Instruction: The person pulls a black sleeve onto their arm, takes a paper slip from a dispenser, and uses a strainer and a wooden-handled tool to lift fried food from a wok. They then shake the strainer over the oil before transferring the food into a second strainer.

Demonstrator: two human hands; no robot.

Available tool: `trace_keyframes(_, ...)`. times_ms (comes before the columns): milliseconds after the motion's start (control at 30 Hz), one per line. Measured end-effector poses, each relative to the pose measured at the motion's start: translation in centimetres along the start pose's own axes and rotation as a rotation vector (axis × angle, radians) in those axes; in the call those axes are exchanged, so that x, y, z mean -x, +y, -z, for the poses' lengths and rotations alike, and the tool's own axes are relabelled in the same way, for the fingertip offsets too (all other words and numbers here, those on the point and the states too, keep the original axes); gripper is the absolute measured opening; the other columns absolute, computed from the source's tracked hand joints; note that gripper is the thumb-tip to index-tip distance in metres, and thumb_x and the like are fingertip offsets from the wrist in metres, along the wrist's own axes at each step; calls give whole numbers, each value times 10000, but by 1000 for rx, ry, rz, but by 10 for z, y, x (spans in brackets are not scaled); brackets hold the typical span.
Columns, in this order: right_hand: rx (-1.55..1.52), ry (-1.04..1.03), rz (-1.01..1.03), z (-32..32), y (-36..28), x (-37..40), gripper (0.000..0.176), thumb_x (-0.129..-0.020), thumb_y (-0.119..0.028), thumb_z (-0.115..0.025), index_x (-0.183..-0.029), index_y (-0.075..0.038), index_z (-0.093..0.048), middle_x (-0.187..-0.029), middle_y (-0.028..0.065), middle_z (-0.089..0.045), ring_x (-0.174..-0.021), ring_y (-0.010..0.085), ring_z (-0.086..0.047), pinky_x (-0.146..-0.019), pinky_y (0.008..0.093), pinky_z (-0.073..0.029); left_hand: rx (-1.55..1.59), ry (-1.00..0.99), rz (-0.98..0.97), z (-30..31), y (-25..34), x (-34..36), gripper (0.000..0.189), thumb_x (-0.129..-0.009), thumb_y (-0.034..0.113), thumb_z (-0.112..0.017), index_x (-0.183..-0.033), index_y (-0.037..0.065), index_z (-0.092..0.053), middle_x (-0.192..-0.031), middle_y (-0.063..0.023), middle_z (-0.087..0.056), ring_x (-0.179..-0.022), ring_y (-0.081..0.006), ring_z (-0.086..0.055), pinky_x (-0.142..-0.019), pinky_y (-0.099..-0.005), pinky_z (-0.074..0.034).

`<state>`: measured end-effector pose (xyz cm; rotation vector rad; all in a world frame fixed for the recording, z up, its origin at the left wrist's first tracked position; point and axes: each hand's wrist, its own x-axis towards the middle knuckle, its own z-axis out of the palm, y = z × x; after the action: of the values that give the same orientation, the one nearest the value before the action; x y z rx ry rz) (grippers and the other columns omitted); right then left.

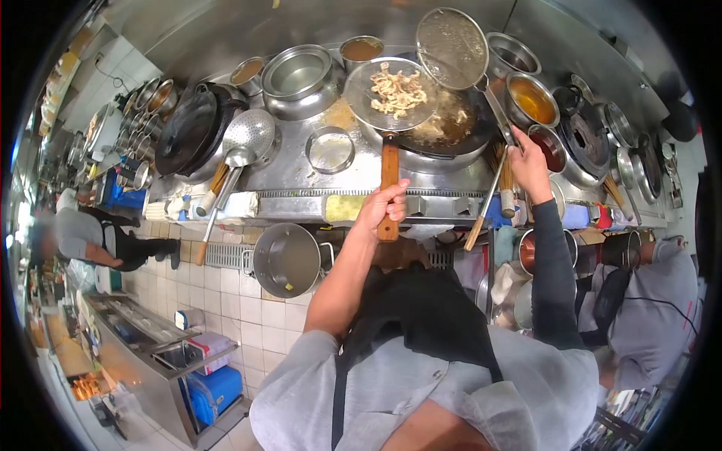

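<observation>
My left hand [382,210] is closed around the wooden handle of a round mesh strainer [357,100]. Pale golden fried pieces [398,90] lie in a heap on its mesh. The strainer is over the left side of a wok [478,137], which holds dark, bubbling liquid. With its fingers wrapped round a long metal handle, my right hand [529,164] grips a fine-mesh skimmer [451,49]. The skimmer's round head is raised above the wok's back edge, tilted, and no food pieces show on it.
A perforated ladle [249,135] and a metal ring [329,150] lie on the stove left of the wok. Bowls of amber liquid [532,101] and red sauce [555,150] stand at right. A large pot [286,261] is below the counter. Other people [647,301] are at both sides.
</observation>
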<state>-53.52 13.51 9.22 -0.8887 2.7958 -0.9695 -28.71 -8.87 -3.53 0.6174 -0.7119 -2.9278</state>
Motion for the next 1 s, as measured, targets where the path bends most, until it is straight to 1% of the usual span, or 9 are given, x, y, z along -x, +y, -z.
trace_keyframes(167, 121, 120, 74, -9, 90, -42, 474, -860, -101, -561, -1328, -38, -599, -1126, 310, -649, -1084, 444, -629, -957, 476, -489, -104, 95, -56, -5, 11, 26, 225, -930, 134, -694, -1118, 56, -597, -678, 39, -470, -473, -32, -375, -423, -216, -323)
trace_keyframes(267, 180, -6, -86, -20, 111, -54, 472, -865, -92, -602, -1334, -48, -603, -1158, 273, -664, -1131, 429, -615, -988, 442, -476, -162, 162, -73, -9, 19, 42, 269, -951, 132, -662, -1190, 35, -585, -687, 47, -437, -479, -24, -350, -421, -206, -313)
trace_keyframes(300, 234, 149, 155, -49, 159, -66, 479, -866, -82, -613, -1340, -16, -594, -1003, 230, -719, -907, 357, -708, -824, 403, -544, -165, 195, -91, -15, 21, 48, 260, -950, 124, -659, -1184, 34, -591, -682, 46, -433, -472, -29, -348, -416, -210, -311)
trace_keyframes(400, -478, -274, -290, -86, 165, -72, 513, -887, -61, -571, -1394, 1, -536, -753, 124, -670, -573, 227, -627, -522, 337, -493, -174, 222, -138, -20, 24, 60, 249, -953, 112, -648, -1184, 36, -594, -677, 45, -428, -469, -32, -346, -409, -212, -306)
trace_keyframes(433, -635, -354, -406, -91, 155, -67, 562, -912, -52, -568, -1461, -6, -456, -667, 28, -558, -436, 86, -429, -380, 257, -303, -173, 218, -142, -20, 25, 63, 252, -947, 113, -652, -1179, 35, -589, -680, 38, -437, -473, -36, -354, -413, -216, -310)
trace_keyframes(467, -814, -434, -474, -102, 155, -66, 569, -919, -45, -562, -1469, -17, -421, -657, 19, -545, -399, 95, -394, -343, 269, -247, -171, 213, -148, -19, 26, 66, 255, -942, 114, -656, -1174, 35, -585, -683, 31, -446, -478, -40, -363, -416, -219, -313)
trace_keyframes(533, -927, -532, -558, -98, 118, -55, 532, -928, -39, -551, -1441, -22, -413, -640, 5, -519, -397, 80, -367, -339, 254, -218, -165, 205, -158, -18, 28, 71, 258, -936, 110, -659, -1170, 34, -581, -686, 24, -455, -482, -45, -372, -419, -222, -317)
trace_keyframes(700, -1275, -592, -606, -110, 106, -50, 320, -970, -42, -547, -1284, -38, -485, -715, 7, -535, -433, 39, -331, -346, 212, -203, -145, 196, -185, -18, 27, 77, 261, -931, 88, -657, -1175, 34, -581, -688, 22, -458, -481, -48, -376, -416, -224, -317)
trace_keyframes(1000, -1223, -488, -542, -59, 95, -25, 348, -970, -57, -540, -1312, -20, -490, -706, 3, -531, -421, 36, -324, -333, 208, -218, -161, 231, -184, -16, 27, 77, 248, -913, 79, -677, -1140, 44, -583, -691, 24, -468, -486, -50, -385, -422, -227, -328)
